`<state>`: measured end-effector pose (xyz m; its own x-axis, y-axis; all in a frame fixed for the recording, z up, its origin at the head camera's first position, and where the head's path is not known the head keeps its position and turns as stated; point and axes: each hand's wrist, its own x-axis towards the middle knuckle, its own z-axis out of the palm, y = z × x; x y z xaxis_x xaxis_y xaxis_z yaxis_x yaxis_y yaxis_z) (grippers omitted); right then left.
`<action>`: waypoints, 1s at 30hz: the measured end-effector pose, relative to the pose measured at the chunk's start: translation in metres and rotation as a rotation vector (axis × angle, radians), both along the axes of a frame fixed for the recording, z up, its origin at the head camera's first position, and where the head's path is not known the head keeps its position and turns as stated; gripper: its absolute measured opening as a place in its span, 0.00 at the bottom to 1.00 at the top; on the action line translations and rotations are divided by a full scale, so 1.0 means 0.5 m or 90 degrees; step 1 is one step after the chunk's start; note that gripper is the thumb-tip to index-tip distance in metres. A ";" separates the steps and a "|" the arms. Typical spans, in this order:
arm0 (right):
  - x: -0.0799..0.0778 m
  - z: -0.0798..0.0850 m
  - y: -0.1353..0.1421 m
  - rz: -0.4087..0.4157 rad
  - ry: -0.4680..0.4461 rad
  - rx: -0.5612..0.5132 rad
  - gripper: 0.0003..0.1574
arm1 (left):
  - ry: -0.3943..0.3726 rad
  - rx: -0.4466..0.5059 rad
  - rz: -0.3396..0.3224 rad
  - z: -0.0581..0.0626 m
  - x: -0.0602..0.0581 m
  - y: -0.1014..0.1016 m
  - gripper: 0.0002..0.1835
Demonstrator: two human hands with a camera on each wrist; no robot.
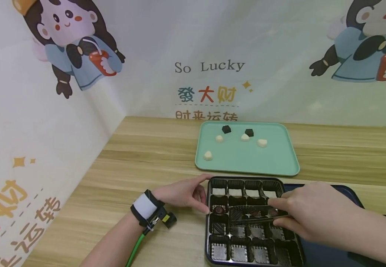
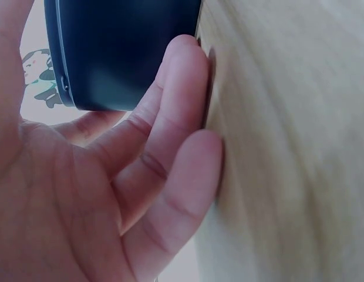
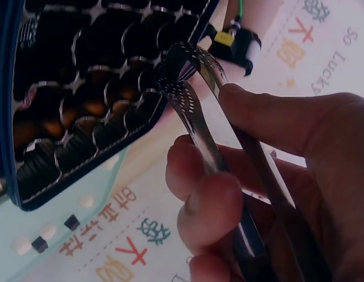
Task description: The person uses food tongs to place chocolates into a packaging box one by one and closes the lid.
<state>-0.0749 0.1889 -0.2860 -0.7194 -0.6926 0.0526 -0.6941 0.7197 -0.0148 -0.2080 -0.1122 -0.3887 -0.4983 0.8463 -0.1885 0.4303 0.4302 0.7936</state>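
While your right hand (image 1: 324,215) is pinching tongs (image 3: 261,167) over the black box (image 1: 239,253) and your relaxed left hand (image 1: 184,193) is touching its side, a bumped divider (image 1: 229,245) is risking shifting it.

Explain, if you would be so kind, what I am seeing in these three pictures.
There is no robot here, just a person's two bare hands. The widest picture comes from a head-worn camera looking down; the other two come from wrist cameras, like this small camera on the left wrist.

On the wooden table lies a green tray with two dark pieces and four pale pieces. Nearer is a black compartment tray. The left hand touches its side; the right hand holds metal tongs over it. Whether their tips grip anything is unclear.
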 end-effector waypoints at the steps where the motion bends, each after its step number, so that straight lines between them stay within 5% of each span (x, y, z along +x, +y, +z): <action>1: 0.002 -0.004 -0.003 0.002 -0.008 0.006 0.22 | -0.003 0.000 0.001 0.000 0.000 0.000 0.50; 12: -0.009 -0.007 -0.044 -0.010 -0.038 0.140 0.12 | -0.009 -0.003 0.001 -0.003 -0.001 0.000 0.50; 23: -0.029 0.018 -0.176 0.112 0.194 0.282 0.19 | -0.008 0.003 0.007 -0.001 -0.001 -0.005 0.49; 26: -0.032 0.014 -0.203 0.099 0.205 0.359 0.20 | -0.011 0.010 0.003 -0.001 -0.002 -0.003 0.49; 30: -0.035 0.016 -0.215 0.072 0.148 0.383 0.17 | -0.011 0.010 0.000 0.000 -0.002 -0.002 0.48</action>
<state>-0.0925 0.0817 -0.2781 -0.6571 -0.7205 -0.2217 -0.7023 0.4782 0.5273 -0.2090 -0.1130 -0.3887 -0.4947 0.8493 -0.1845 0.4166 0.4180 0.8073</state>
